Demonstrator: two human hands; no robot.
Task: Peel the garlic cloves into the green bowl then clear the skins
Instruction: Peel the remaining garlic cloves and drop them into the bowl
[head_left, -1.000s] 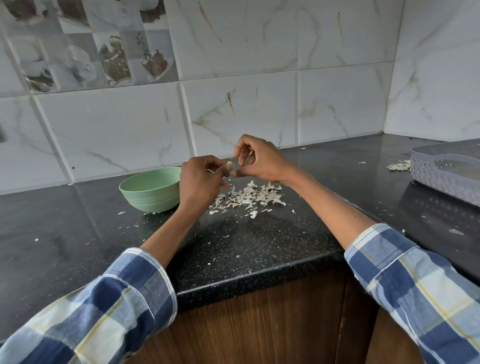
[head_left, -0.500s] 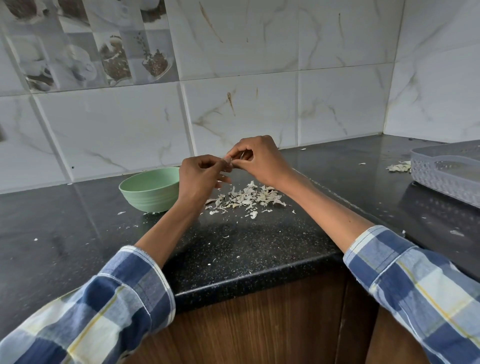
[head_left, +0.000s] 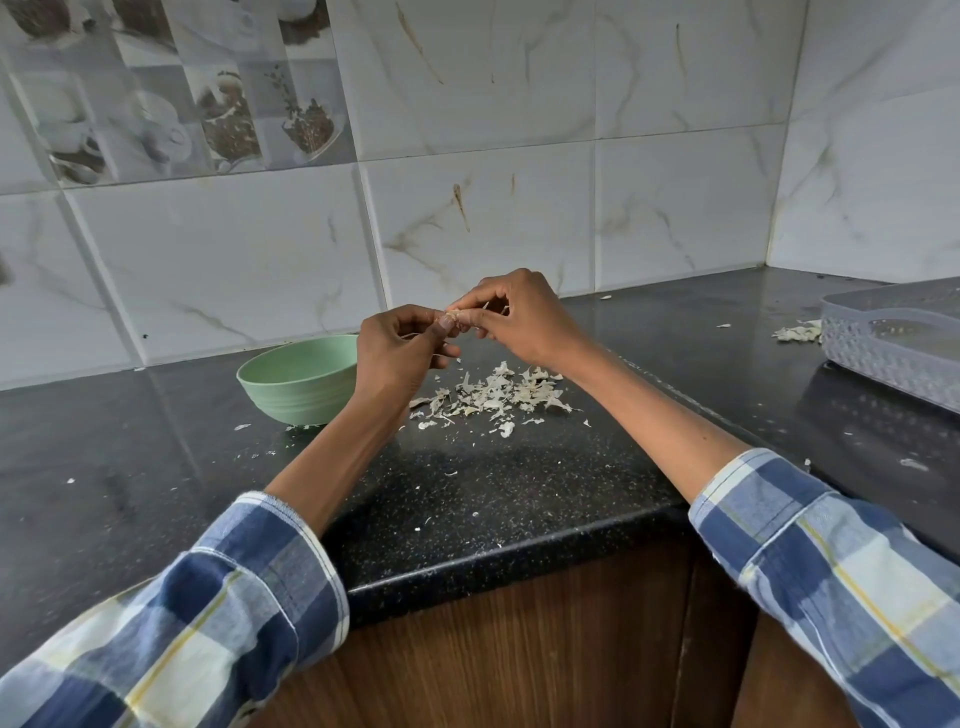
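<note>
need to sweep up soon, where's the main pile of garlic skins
In the head view, the skin pile lies mid-counter, just right of the green bowl, below both hands.

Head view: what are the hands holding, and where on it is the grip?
A garlic clove, pinched between the fingertips of the left hand and the right hand, one at each end. It is mostly hidden, so finer detail cannot be told.

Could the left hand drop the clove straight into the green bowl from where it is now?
Probably yes. The left hand, pinching the garlic clove together with the right hand, sits just right of the green bowl. Nothing stands between them, though the right hand must let go first.
</note>
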